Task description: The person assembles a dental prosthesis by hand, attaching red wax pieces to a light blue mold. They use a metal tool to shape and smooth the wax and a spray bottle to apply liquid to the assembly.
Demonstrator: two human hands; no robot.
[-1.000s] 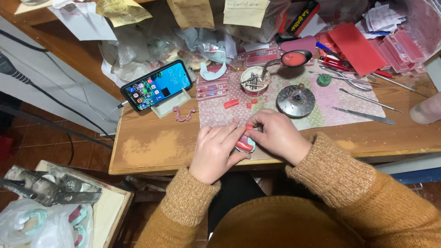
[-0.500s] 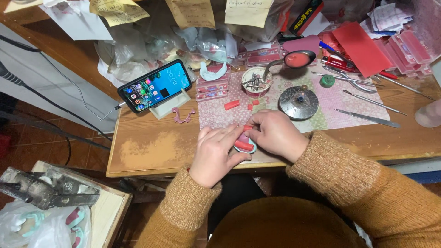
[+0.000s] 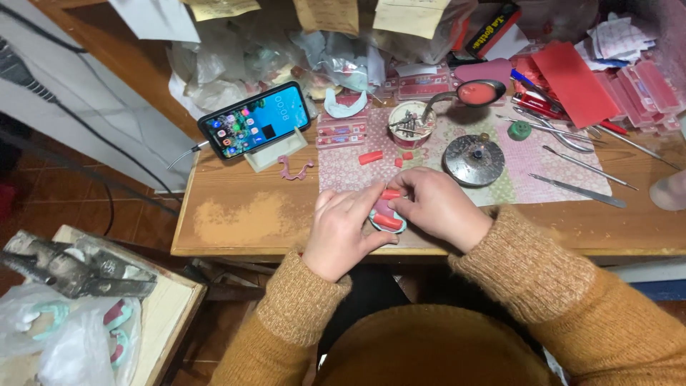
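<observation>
Dental mould (image 3: pixel 386 215), pink wax on a pale base, sat at the desk (image 3: pixel 236 221) edge, pinched between left hand (image 3: pixel 345 232) and right hand (image 3: pixel 437 209). It looked light, with soft wax easily dented, so the harder base seemed the safer hold.

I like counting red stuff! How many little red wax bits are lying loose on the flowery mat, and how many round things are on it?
Small red wax pieces lying loose on the patterned mat: 2
Round things: 3 (white cup of tools, grey metal disc, small green cap)
Total: 5
</observation>
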